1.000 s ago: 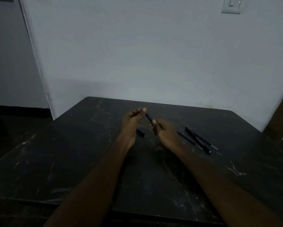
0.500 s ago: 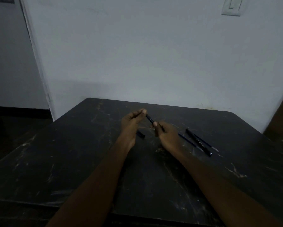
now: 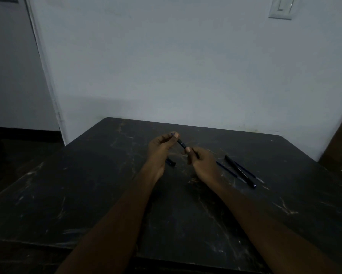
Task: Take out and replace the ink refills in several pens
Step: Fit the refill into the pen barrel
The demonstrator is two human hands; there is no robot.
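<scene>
Above the middle of the dark table [image 3: 87,194] I hold a black pen [image 3: 181,144] with both hands. My left hand [image 3: 160,153] pinches its far upper end between thumb and fingertips, where a bluish tip shows. My right hand [image 3: 202,163] grips the lower part of the barrel. A small dark pen cap [image 3: 170,162] lies on the table just under my left hand. To the right of my right hand lie another black pen [image 3: 240,171] and two thin blue refills [image 3: 228,171], side by side.
The table's far edge meets a pale wall [image 3: 186,76]. A light switch [image 3: 281,7] is high on the right. A wall corner and dark floor are at the left. Something brown [image 3: 340,147] stands past the table's right corner.
Both hands stay on the pen in nearly the same place. My left fingertips have shifted slightly on the pen's upper end.
</scene>
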